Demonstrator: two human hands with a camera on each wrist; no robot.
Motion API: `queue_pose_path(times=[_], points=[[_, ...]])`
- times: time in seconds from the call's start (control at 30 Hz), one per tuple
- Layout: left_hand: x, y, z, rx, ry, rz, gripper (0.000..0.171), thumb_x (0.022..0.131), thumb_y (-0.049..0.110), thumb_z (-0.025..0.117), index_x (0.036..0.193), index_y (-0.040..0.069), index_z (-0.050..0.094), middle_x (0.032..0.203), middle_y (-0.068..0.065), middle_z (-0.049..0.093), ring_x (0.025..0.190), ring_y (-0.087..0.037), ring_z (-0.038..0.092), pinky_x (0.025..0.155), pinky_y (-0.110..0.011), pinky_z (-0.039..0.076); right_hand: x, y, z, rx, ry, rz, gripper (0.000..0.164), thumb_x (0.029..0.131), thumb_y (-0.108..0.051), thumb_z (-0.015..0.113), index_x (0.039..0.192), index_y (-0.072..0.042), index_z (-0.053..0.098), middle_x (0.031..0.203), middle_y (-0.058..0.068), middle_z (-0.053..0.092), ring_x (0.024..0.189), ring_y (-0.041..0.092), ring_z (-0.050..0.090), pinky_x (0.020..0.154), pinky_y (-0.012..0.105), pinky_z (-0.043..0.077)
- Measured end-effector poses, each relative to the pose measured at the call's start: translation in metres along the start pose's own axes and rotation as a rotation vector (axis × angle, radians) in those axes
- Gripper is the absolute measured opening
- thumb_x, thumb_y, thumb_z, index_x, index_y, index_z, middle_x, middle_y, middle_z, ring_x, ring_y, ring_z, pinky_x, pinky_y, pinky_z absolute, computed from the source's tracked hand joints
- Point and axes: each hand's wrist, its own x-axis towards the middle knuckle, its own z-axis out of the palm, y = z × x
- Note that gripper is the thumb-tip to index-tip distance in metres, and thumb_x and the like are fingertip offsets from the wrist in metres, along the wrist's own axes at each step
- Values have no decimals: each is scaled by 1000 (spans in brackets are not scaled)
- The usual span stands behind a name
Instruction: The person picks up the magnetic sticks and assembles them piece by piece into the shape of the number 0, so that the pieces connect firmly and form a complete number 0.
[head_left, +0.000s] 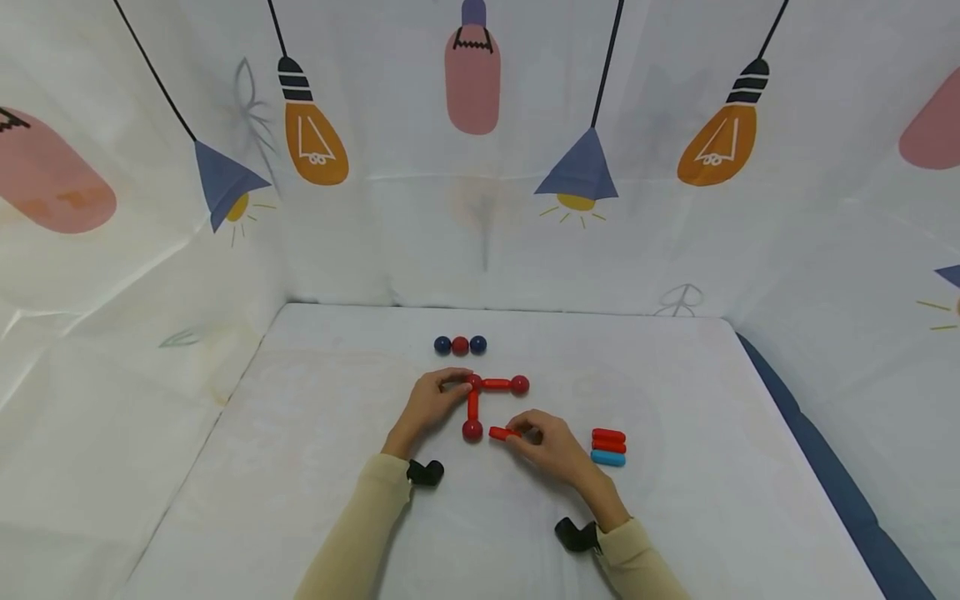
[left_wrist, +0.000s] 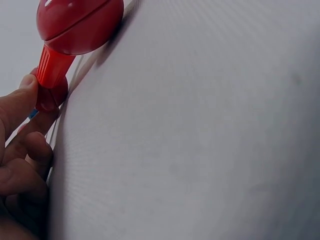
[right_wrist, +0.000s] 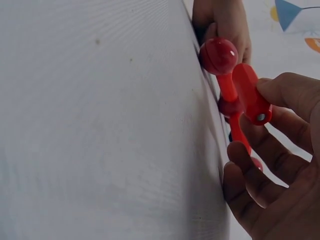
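White backdrop (head_left: 420, 225) printed with lamps (head_left: 577, 171) and bulbs (head_left: 315, 142), white tabletop (head_left: 262, 467) below. Red L-shaped frame (head_left: 487, 384) lies mid-tabletop: corner ball (head_left: 476, 381), one rod (head_left: 497, 384) running to 3 o'clock into an end ball (head_left: 520, 385), another rod (head_left: 472, 407) to 6 o'clock into a lower ball (head_left: 472, 430). Left hand (head_left: 433, 402), at the corner's 8 o'clock, pinches the corner ball, thumb and fingertips on it. Loose red rod (right_wrist: 250, 90) is clamped between right hand's (head_left: 553, 448) thumb and finger, just off the lower ball at 3 o'clock, small gap visible; other fingers loosely bent. Three balls (head_left: 460, 345), blue-red-blue, side by side at the corner's 11 o'clock. Two spare red rods (head_left: 608, 436) plus a blue rod (head_left: 608, 458) at the right hand's 3 o'clock, blue one nearest 6. Pale sleeves (head_left: 366, 521), black wrist cameras (head_left: 427, 473) on both arms
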Motion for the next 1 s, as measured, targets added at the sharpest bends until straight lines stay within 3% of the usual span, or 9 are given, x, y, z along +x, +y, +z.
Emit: queue_pose_path(times=[0.53, 1.0], points=[[2, -2, 0, 6, 1, 14, 33, 99, 28, 70, 131, 21, 71, 130, 4, 72, 127, -19, 61, 108, -45, 48, 6, -1, 8, 20, -43, 1, 19, 93, -22, 77, 111, -18, 73, 104, -7, 72, 94, 11, 63, 84, 24, 55], [1, -1, 0, 7, 5, 6, 33, 99, 28, 70, 131, 22, 71, 129, 4, 72, 127, -20, 61, 109, -45, 48, -3, -5, 0, -9, -135, -8, 32, 92, -17, 78, 122, -17, 69, 116, -6, 70, 104, 14, 62, 89, 27, 55]])
